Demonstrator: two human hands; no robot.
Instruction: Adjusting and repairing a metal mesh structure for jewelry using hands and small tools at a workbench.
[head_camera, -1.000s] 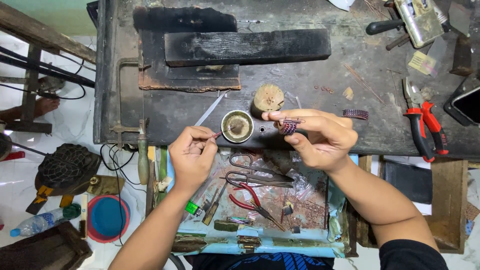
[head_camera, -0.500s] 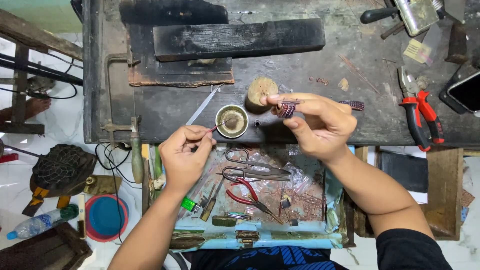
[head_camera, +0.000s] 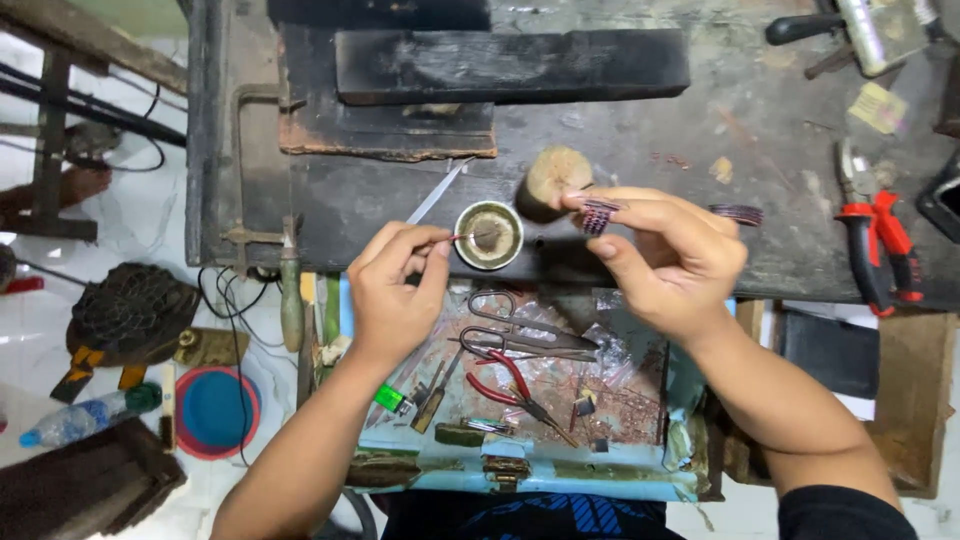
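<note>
Head cam looking straight down at a dark, grubby surface (head_camera: 620, 130) with both hands working over its near edge. Left hand (head_camera: 395, 285) is pinched shut, thumb and fingers closed on a thin stick (head_camera: 462, 238), and the stick's tip pokes over the rim of a small round cup (head_camera: 488, 235) sitting just to the right of that hand. Can't tell what's in the cup, looks brownish. Right hand (head_camera: 665, 265) is also closed up, fingertips gripping a small ribbed piece (head_camera: 597, 215) with dark and pinkish stripes, held up just past the cup on its right side. Right behind those fingertips there's a stubby wooden block (head_camera: 552, 178), and a bit further right of the hand a second striped piece (head_camera: 736, 213) lies flat on the surface.

Just behind the left hand a white strip (head_camera: 437, 192) lies at an angle, and further back sits a long black block (head_camera: 510, 65). Well off to the right of the right hand are red pliers (head_camera: 880, 245).

Below both hands, nearer the body, is an open tray (head_camera: 520, 470) with a pale blue rim, full of stuff: scissors (head_camera: 520, 335), red-handled cutters (head_camera: 515, 385), a green lighter (head_camera: 392, 400). Down left of the left hand, on the floor, there's a blue round lid (head_camera: 215, 410) and a plastic bottle (head_camera: 85, 415).
</note>
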